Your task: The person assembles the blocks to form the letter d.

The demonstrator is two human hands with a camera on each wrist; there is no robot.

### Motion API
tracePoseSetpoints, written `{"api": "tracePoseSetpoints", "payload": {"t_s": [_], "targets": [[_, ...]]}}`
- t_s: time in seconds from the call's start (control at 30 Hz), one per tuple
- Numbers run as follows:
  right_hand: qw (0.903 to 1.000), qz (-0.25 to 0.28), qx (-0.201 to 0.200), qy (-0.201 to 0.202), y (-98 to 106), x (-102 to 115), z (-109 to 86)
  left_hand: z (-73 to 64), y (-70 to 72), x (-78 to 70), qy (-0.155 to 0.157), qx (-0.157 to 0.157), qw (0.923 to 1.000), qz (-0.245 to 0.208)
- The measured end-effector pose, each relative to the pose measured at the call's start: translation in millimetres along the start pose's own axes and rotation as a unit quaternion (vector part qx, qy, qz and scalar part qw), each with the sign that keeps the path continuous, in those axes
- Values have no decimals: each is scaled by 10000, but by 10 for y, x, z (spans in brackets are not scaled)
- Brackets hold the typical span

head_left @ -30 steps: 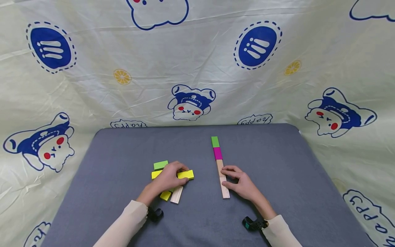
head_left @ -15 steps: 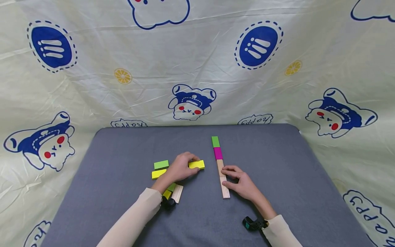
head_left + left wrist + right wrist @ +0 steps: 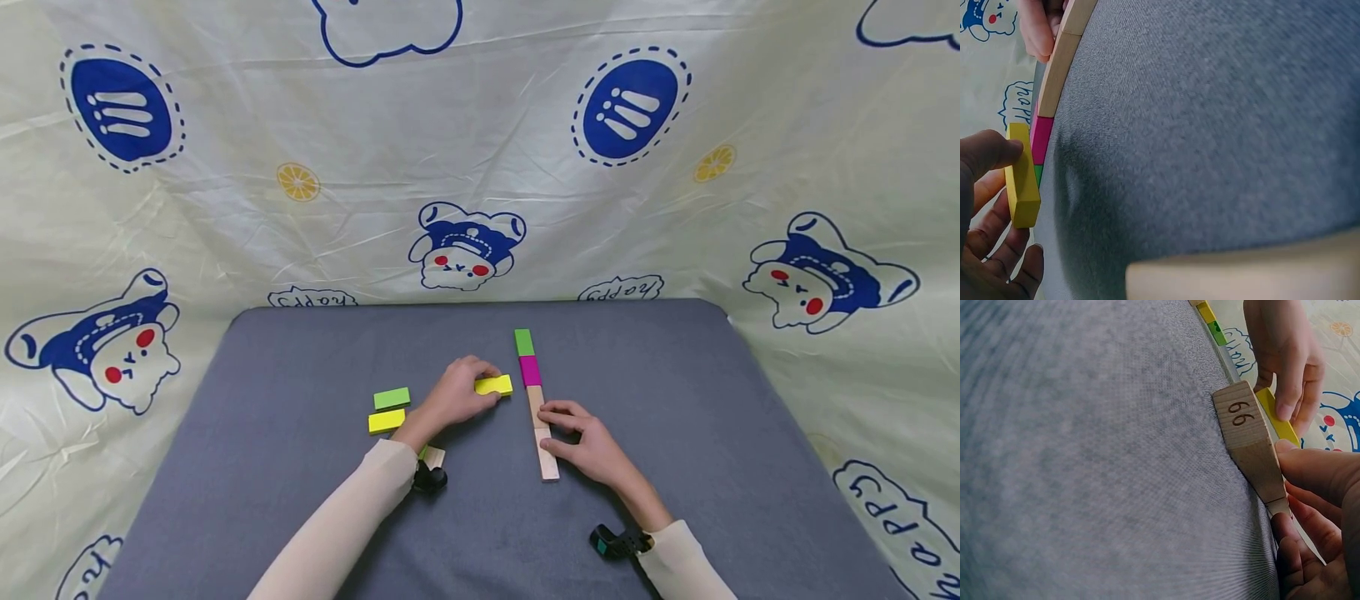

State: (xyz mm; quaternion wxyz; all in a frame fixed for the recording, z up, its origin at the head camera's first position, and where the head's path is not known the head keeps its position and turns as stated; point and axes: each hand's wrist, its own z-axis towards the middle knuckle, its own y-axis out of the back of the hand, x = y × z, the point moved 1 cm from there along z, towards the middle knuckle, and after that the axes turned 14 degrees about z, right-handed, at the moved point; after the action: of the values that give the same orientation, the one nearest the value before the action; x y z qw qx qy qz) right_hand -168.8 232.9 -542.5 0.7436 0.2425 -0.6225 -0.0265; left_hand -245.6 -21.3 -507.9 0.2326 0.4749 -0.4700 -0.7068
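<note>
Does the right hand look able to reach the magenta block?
Probably yes: the right hand is near the magenta block, with only bare cloth on that side; the left hand is opposite.

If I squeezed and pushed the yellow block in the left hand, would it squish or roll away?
The yellow block probably won't squish: its edges look straight where the left hand pinches it. On the grey cloth it would likely slide rather than roll, because its sides are flat. It's probably light: one hand holds it.
</note>
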Motion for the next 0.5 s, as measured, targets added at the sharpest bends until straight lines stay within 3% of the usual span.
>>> {"api": "tracePoseSetpoints", "payload": {"t_s": [0.3,0.5], "targets": [[10000,-81,-19,46,4,-4,0,102,-109,-9,16,48,10000,27],[9999,-117,-40,19,1,-15,4,144,-158,-47,104,262,9995,133]]}}
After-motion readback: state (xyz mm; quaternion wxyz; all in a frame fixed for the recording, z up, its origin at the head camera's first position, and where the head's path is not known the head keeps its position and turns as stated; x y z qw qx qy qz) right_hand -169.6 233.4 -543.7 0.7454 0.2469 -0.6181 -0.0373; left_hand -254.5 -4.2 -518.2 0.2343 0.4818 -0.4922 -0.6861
